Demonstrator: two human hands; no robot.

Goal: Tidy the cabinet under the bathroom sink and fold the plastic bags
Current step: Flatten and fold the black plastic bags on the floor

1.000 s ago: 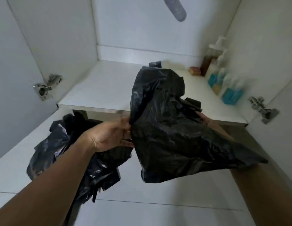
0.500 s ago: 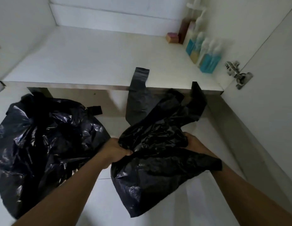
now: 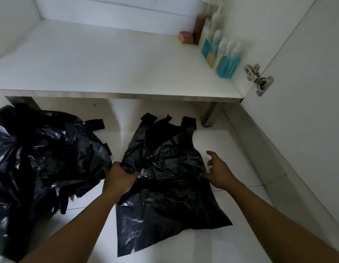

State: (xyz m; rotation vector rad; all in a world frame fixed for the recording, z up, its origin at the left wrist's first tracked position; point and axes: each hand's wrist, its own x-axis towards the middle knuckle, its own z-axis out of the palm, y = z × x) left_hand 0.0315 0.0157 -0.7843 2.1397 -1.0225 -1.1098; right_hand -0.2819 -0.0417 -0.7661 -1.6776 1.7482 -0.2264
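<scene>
Plastic, black and crumpled, is spread at the lower centre of the frame: one bag (image 3: 170,196) is laid on the white floor (image 3: 221,247), its handles pointed toward the cabinet shelf (image 3: 108,63). Its left edge is gripped in the curled left hand (image 3: 118,178). The right hand (image 3: 220,171) is held loose, fingers spread, at the bag's right edge. A heap of black bags (image 3: 41,152) is piled at the left. Bottles (image 3: 221,54) are lined up at the upper right, near a hinge (image 3: 257,78).
</scene>
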